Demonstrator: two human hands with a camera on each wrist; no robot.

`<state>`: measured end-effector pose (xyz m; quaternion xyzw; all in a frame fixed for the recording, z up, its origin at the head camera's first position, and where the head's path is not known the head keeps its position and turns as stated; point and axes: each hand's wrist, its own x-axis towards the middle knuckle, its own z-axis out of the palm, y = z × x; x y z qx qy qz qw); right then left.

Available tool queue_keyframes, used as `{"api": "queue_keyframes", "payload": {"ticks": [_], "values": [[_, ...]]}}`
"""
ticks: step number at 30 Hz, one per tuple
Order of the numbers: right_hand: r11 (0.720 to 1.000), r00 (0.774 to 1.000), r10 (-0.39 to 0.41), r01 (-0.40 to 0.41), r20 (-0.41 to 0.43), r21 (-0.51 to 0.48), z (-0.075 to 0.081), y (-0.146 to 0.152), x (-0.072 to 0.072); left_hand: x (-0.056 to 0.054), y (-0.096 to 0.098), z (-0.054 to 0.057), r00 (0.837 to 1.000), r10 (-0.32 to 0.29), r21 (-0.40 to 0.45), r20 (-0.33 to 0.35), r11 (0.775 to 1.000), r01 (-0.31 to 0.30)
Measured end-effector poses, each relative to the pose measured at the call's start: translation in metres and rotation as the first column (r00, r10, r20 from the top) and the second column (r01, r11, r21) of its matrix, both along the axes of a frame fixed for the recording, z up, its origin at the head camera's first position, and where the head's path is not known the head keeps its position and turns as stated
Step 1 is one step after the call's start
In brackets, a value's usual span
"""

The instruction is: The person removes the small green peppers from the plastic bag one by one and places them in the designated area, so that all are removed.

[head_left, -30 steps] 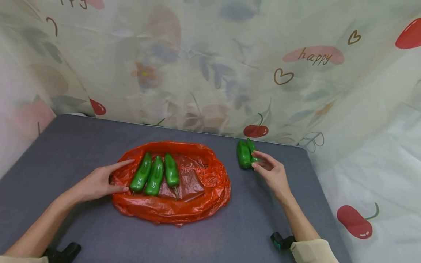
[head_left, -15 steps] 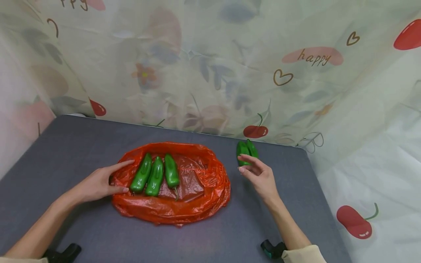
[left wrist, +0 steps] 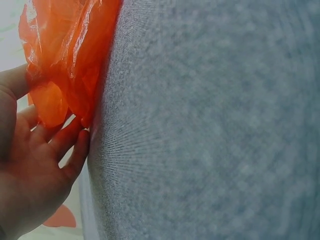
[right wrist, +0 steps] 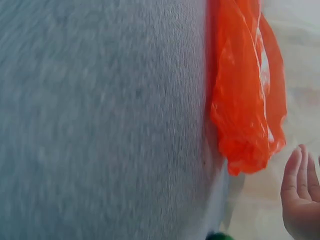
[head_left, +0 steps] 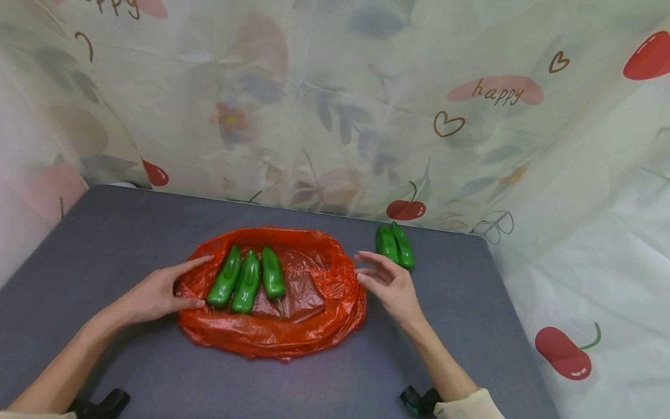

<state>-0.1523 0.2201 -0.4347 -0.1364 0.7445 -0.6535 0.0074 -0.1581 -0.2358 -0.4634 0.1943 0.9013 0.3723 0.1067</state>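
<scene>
An orange-red plastic bag [head_left: 298, 334] lies spread on the table with its mouth up. Three green peppers [head_left: 248, 282] lie inside, toward its left side. My left hand [head_left: 152, 294] rests against the bag's left rim, thumb and index finger apart; in the left wrist view its fingers touch the plastic bag [left wrist: 70, 55]. My right hand [head_left: 389, 288] hovers at the bag's right rim, holding nothing; in the right wrist view the fingers stay apart from the plastic. Just beyond that hand, two more green peppers [head_left: 387, 241] lie side by side on the table, partly hidden by it.
The dark grey table [head_left: 324, 390] stretches around the bag. A patterned curtain [head_left: 324, 105] hangs along the table's back edge and down the right side. Each wrist wears a black camera mount, such as the right mount [head_left: 419, 401].
My right hand has moved left, away from the two peppers at the right, to the bag's right rim. The peppers look unmoved. My left hand has stayed at the bag's left rim.
</scene>
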Motion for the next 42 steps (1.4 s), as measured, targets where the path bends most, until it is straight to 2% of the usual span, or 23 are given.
{"api": "queue_keyframes", "payload": {"ticks": [10, 24, 32, 35, 42], "values": [[0.998, 0.998, 0.065, -0.064, -0.023, 0.018, -0.004, -0.025, 0.0, 0.0, -0.001, -0.001, 1.0, 0.009, 0.003, 0.003, 1.0, -0.009], [0.991, 0.991, 0.135, -0.135, 0.005, 0.006, -0.006, -0.059, 0.002, 0.001, -0.001, -0.001, 1.0, 0.016, 0.008, -0.009, 1.0, -0.016], [0.984, 0.983, 0.178, -0.178, 0.04, -0.008, 0.002, -0.08, 0.007, 0.001, -0.001, -0.001, 1.0, 0.02, 0.004, -0.015, 1.0, -0.02], [0.985, 0.984, 0.172, -0.173, 0.046, 0.003, 0.005, -0.087, 0.01, 0.0, -0.001, -0.001, 1.0, 0.016, 0.001, -0.007, 1.0, -0.016], [0.989, 0.988, 0.129, -0.134, 0.083, 0.058, -0.013, -0.097, 0.006, 0.0, 0.001, -0.001, 1.0, 0.0, 0.003, -0.024, 1.0, 0.0]]}}
